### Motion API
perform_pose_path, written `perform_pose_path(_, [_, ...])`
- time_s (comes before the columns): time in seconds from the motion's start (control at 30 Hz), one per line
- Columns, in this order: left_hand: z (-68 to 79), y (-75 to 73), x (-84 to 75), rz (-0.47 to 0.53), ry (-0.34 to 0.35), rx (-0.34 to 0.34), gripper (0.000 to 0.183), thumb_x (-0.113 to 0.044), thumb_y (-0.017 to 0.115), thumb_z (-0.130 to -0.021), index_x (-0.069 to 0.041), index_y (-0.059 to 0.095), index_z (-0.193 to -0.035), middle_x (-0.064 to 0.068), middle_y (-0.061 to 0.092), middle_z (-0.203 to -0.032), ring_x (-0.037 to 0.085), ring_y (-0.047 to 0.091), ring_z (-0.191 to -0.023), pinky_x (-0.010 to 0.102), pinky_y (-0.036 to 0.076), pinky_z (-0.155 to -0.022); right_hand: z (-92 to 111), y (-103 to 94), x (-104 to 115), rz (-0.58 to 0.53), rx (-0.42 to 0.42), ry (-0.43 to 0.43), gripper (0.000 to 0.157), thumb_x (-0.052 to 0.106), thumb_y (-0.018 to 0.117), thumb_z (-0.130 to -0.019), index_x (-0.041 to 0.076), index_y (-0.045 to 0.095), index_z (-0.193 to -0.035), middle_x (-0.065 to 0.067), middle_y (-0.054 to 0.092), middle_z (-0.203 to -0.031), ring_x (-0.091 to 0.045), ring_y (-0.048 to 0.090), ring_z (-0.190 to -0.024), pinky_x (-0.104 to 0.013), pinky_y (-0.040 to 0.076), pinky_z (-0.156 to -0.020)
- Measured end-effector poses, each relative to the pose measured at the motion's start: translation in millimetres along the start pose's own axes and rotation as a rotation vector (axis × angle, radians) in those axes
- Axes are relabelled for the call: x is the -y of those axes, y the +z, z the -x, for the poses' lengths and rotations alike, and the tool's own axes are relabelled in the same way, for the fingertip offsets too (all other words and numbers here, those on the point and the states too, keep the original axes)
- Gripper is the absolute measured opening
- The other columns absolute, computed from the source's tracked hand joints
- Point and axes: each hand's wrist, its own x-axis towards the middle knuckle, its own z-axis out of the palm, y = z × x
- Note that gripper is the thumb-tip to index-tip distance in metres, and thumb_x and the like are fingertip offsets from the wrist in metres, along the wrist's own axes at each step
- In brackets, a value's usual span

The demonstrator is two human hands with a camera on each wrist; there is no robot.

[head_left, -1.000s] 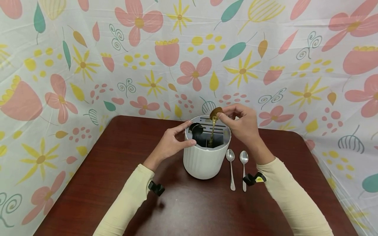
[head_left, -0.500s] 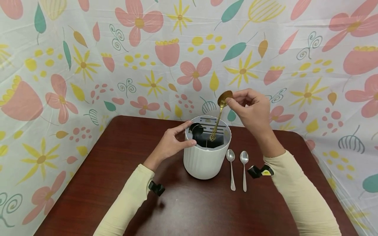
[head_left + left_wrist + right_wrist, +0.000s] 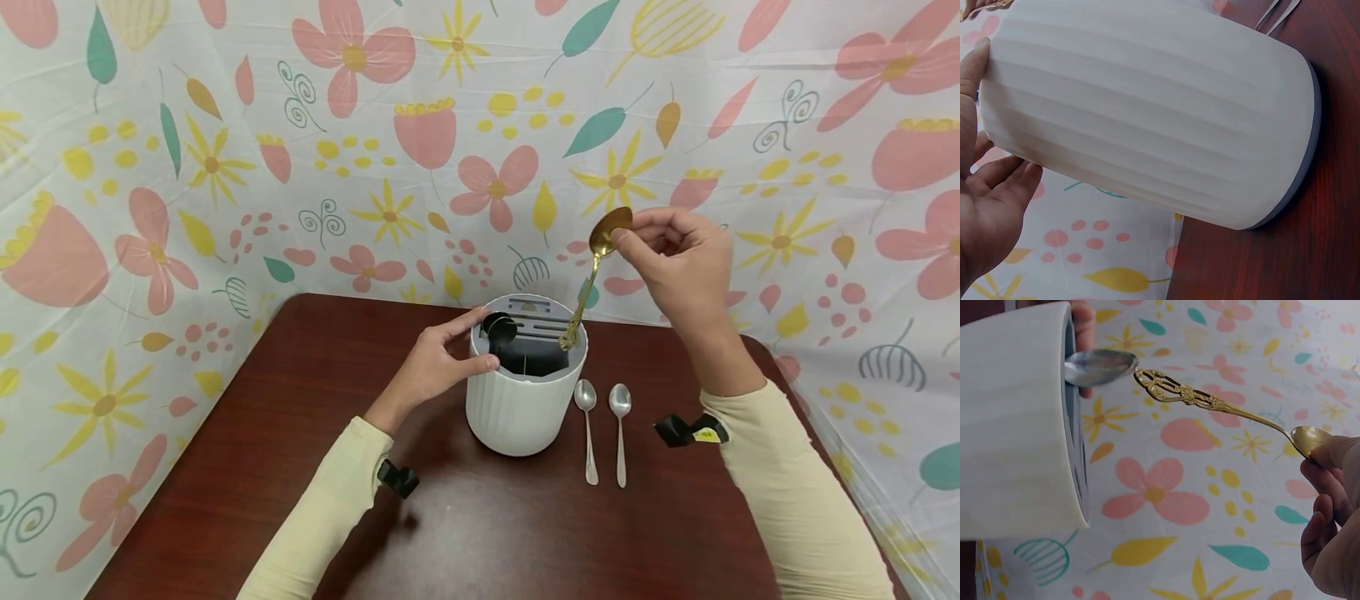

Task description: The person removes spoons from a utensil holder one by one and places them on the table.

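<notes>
A white ribbed utensil holder (image 3: 517,417) stands upright on the table, its divided top facing up. My left hand (image 3: 438,362) holds it by the left of the rim, thumb toward the front and fingers along the far side; in the left wrist view those fingers (image 3: 1007,178) lie against the ribbed wall. Up at the right, my right hand (image 3: 686,262) pinches a gold spoon (image 3: 600,237) by its bowl. The spoon's ornate openwork handle (image 3: 1172,390) hangs downward, its end just above the holder's right rim. Spoon bowls (image 3: 500,327), dark in the head view, poke out of the holder's left compartment.
Two silver spoons (image 3: 588,433) (image 3: 620,433) lie side by side on the dark wooden table (image 3: 465,525), right of the holder, bowls pointing away. A floral cloth (image 3: 480,125) hangs behind the table.
My right hand has risen and moved right, drawing the gold spoon's handle up out of the holder. My left hand and the holder have stayed put.
</notes>
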Motion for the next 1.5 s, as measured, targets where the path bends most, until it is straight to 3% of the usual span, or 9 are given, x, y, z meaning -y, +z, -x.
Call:
perform_pose_path(0.13, [-1.7, 0.8, 6.8, -0.002, 0.014, -0.004, 0.072, -0.017, 0.082, -0.089, -0.007, 0.049, -0.152, 0.005, 0.045, -0.159, 0.017, 0.039, -0.148, 0.046, 0.037, -0.118, -2, -11.2, -2, -0.006, 0.021, -0.004, 0.012, -0.003, 0.077, -0.084, -0.001, 0.076, -0.096, 0.006, 0.071, -0.071, -0.008, 0.059, -0.057, -0.017, 0.042, -0.054])
perform_pose_path(0.27, [-7.3, 1.8, 25.5, -0.017, 0.024, -0.012, 0.073, -0.013, 0.082, -0.088, -0.014, 0.049, -0.153, -0.001, 0.046, -0.158, 0.012, 0.039, -0.147, 0.045, 0.037, -0.118, -1, -24.8, -7, 0.069, 0.035, -0.006, 0.016, -0.002, 0.076, -0.086, 0.0, 0.075, -0.102, 0.008, 0.07, -0.071, -0.008, 0.054, -0.056, -0.018, 0.039, -0.052])
perform_pose_path(0.4, [-7.4, 1.2, 30.7, -0.021, 0.043, -0.012, 0.072, -0.02, 0.083, -0.088, -0.019, 0.05, -0.152, -0.006, 0.047, -0.157, 0.008, 0.04, -0.146, 0.042, 0.038, -0.118, 1, -39.9, -17, 0.111, 0.035, 0.007, 0.019, -0.003, 0.076, -0.086, -0.002, 0.074, -0.105, 0.01, 0.069, -0.072, -0.007, 0.055, -0.058, -0.017, 0.04, -0.054])
perform_pose_path(0.67, [-7.6, 0.1, 31.7, -0.029, 0.062, -0.024, 0.071, -0.023, 0.083, -0.088, -0.021, 0.05, -0.152, -0.008, 0.049, -0.155, 0.007, 0.042, -0.144, 0.037, 0.04, -0.117, 7, -64.3, -36, 0.197, 0.04, 0.051, 0.017, -0.002, 0.076, -0.087, -0.004, 0.074, -0.105, 0.012, 0.067, -0.07, -0.006, 0.055, -0.056, -0.016, 0.043, -0.054])
perform_pose_path(0.93, [-8.1, 1.6, 31.7, -0.021, 0.061, -0.023, 0.07, -0.023, 0.082, -0.089, -0.02, 0.051, -0.152, -0.007, 0.049, -0.155, 0.007, 0.041, -0.145, 0.037, 0.04, -0.117, 24, -88.4, -57, 0.327, 0.094, 0.139, 0.018, 0.004, 0.074, -0.092, 0.003, 0.074, -0.11, 0.021, 0.066, -0.073, -0.001, 0.056, -0.062, -0.013, 0.043, -0.058])
perform_pose_path(1.27, [-7.2, 2.2, 31.4, -0.017, 0.067, -0.02, 0.073, -0.028, 0.084, -0.088, -0.018, 0.051, -0.152, -0.008, 0.048, -0.155, 0.006, 0.041, -0.145, 0.041, 0.04, -0.117, 51, -107.0, -100, 0.428, 0.148, 0.131, 0.02, 0.002, 0.076, -0.09, -0.003, 0.073, -0.109, 0.026, 0.065, -0.073, 0.006, 0.058, -0.068, -0.008, 0.044, -0.063])
perform_pose_path(1.4, [-2.9, 1.9, 13.0, 0.009, 0.047, -0.013, 0.073, -0.021, 0.083, -0.088, -0.007, 0.05, -0.152, 0.003, 0.047, -0.157, 0.014, 0.041, -0.147, 0.047, 0.037, -0.118, 64, -111.7, -115, 0.444, 0.169, 0.154, 0.021, 0.001, 0.075, -0.09, -0.002, 0.073, -0.111, 0.017, 0.068, -0.071, 0.004, 0.059, -0.065, -0.009, 0.043, -0.06])
perform_pose_path(1.5, [-2.6, 2.5, 9.1, 0.014, 0.024, -0.012, 0.072, -0.01, 0.081, -0.088, -0.001, 0.047, -0.152, 0.011, 0.045, -0.158, 0.018, 0.039, -0.148, 0.047, 0.036, -0.119, 74, -114.2, -123, 0.447, 0.182, 0.183, 0.023, 0.003, 0.076, -0.091, -0.001, 0.073, -0.113, 0.011, 0.07, -0.071, 0.001, 0.06, -0.064, -0.011, 0.043, -0.057])
